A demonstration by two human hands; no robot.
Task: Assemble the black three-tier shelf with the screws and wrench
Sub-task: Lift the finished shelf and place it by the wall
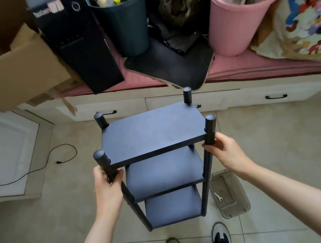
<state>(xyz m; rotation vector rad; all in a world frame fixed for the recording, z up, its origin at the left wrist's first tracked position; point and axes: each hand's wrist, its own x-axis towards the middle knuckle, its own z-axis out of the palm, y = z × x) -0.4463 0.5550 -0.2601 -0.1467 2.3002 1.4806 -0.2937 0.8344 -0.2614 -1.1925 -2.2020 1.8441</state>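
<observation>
Tiled floor (pixel 266 145) bears shelf (pixel 153 133), clear tray (pixel 232 205).

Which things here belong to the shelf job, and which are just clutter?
Job: black shelf, left hand and right hand gripping its front posts, wrench in clear tray.
Clutter: pink bin, dark bin, cardboard box, computer tower.
</observation>
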